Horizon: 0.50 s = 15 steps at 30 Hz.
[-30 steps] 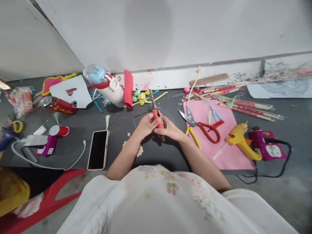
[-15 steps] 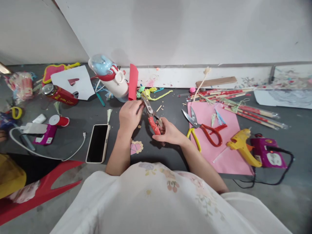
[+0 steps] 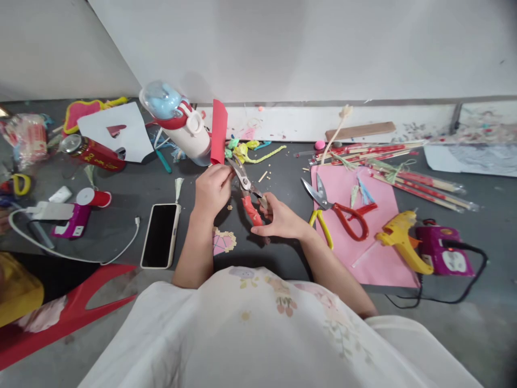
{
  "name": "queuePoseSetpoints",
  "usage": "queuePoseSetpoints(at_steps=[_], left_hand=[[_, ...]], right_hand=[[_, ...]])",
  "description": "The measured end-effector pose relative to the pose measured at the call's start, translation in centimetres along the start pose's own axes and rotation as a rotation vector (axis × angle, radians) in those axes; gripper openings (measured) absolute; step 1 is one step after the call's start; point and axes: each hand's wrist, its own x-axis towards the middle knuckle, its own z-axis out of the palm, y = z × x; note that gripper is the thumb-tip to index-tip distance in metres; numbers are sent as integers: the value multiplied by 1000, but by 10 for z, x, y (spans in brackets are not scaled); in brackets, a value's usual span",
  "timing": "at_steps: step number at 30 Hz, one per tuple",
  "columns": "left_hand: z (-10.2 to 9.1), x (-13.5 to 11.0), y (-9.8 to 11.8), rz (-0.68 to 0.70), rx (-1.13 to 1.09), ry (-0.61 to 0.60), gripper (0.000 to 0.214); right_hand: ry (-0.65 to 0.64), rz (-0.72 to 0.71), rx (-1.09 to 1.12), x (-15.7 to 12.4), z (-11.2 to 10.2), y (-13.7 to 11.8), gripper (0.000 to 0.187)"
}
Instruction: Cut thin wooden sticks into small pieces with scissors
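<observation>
My right hand (image 3: 280, 218) is wrapped round the red handle of a pair of pruning shears (image 3: 251, 209), whose metal blades point away from me and to the left. My left hand (image 3: 212, 191) is closed in a pinch beside the blade tips; whatever it pinches is hidden by the fingers. Small cut bits of stick (image 3: 263, 176) lie on the dark table just right of the blades. Nearer to me, below the hands, lies a pink card piece (image 3: 223, 241) edged with small pale bits.
Left of my hands are a phone (image 3: 160, 237), a water bottle (image 3: 181, 126), a drink can (image 3: 93, 153) and a thread spool (image 3: 93, 198). To the right, red-handled scissors (image 3: 350, 220) and a yellow glue gun (image 3: 399, 237) rest on pink paper (image 3: 363, 264). Wrapped sticks (image 3: 420, 188) lie behind.
My left hand has drawn slightly left, its fingers bunched closer together by the blade tips. My right hand keeps its hold on the shears. The whole view has shifted a little.
</observation>
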Motion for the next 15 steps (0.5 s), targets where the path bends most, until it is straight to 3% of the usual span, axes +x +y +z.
queuePoseSetpoints(at_steps=[10,15], left_hand=[[-1,0,0,1,-39,-44,19],[-1,1,1,-2,-43,-55,23]], right_hand=[[-7,-4,17,0,0,2,60],[-58,18,131,0,0,4,58]])
